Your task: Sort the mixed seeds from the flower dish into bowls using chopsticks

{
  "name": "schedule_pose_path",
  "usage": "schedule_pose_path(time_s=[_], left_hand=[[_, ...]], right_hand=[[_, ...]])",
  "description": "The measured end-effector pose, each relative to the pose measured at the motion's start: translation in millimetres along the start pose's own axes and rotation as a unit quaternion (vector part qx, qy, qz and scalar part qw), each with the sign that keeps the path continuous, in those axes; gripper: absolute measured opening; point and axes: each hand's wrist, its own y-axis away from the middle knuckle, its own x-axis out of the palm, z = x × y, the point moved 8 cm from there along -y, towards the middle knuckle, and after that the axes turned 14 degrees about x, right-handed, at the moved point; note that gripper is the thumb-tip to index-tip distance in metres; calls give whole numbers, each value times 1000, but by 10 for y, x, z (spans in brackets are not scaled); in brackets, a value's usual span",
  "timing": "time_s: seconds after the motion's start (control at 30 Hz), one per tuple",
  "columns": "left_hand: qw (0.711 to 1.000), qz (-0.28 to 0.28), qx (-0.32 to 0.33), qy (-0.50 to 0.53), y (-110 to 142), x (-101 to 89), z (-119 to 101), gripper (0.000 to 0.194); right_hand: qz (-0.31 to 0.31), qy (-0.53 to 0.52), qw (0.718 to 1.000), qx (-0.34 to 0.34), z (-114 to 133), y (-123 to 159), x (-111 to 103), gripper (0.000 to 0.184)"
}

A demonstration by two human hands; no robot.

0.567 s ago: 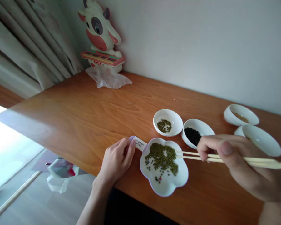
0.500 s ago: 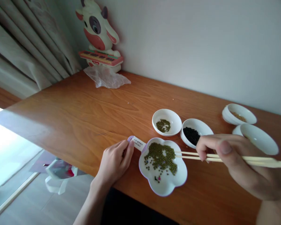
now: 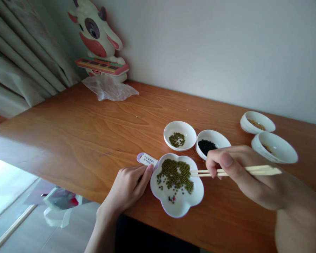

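Note:
My left hand is closed at the handle side of a white flower-shaped dish, thumb and fingers pinching its purple rim beside the labelled handle. Green mung beans lie in the dish, with a few small coloured bits near its lower part. Gripped in my right hand is a pair of wooden chopsticks, whose tips reach the right side of the bean heap. I cannot tell whether a bean sits between the tips. Just behind the dish stand a white bowl of green beans and another bowl of black beans.
Farther right are a bowl with yellowish grains and a bowl with reddish bits. A cow-shaped toy keyboard and a clear plastic bag stand at the back left of the wooden table. Below its edge sits a bag.
The view has shifted slightly, so most things appear farther left. My left hand has slid along the handle toward the dish's rim. The chopstick tips remain at the beans' right side.

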Motion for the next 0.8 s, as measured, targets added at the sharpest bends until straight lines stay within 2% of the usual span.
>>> schedule_pose_path(time_s=[0.07,0.17,0.37,0.6,0.8], left_hand=[[1000,3,0,-2,11,23,-5,41],[1000,12,12,-14,30,60,-12,40],[999,30,21,-24,36,90,21,41],[999,22,23,-34,20,67,-5,41],[999,21,18,-36,31,70,12,41]], right_hand=[[22,-9,999,33,-49,-23,42,53],[15,-23,998,58,-73,-34,36,54],[23,-29,999,37,-18,-43,41,53],[14,-11,1000,-4,106,-36,28,52],[17,-16,1000,15,81,-23,49,49]])
